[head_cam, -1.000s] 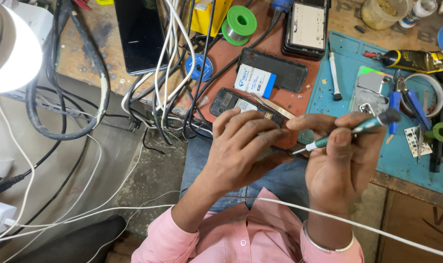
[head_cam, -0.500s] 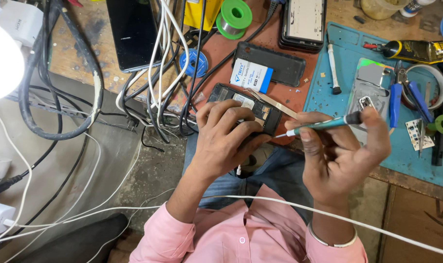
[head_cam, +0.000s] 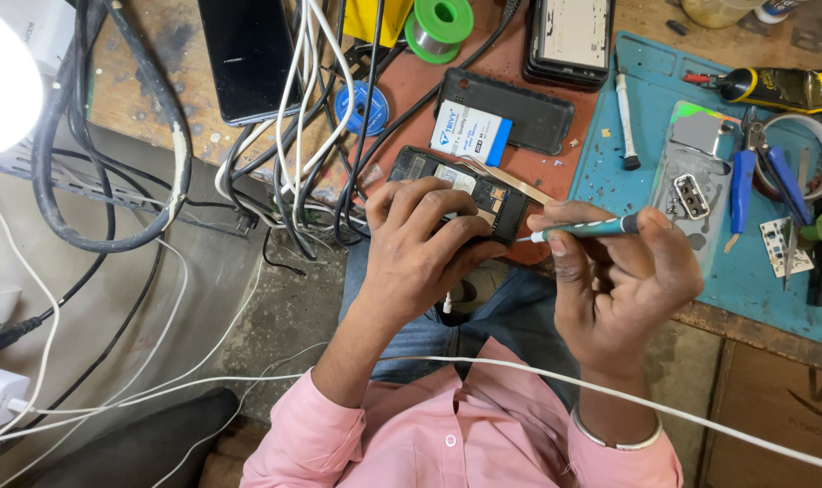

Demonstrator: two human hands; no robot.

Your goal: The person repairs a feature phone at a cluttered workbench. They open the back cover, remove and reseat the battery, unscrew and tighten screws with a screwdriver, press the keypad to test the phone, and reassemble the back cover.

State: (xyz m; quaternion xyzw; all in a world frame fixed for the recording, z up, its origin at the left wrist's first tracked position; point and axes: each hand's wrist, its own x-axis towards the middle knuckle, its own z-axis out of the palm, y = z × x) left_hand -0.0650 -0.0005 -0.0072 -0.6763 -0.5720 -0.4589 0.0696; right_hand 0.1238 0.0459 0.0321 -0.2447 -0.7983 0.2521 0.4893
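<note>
green solder spool, blue mat, black tablet

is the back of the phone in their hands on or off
Off. The phone under the left hand shows bare insides, and the right hand points a screwdriver at it.

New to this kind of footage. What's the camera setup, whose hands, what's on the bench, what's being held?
It is a single view from a camera worn on the person's head, looking down at their own two bare hands; no robot is involved. The left hand grips an opened black phone with its back off. The right hand holds a thin teal-handled tool, its tip at the phone's edge. On the bench: a blue work mat, a blue-and-white battery, a green wire spool, blue-handled pliers and tangled cables.
</note>
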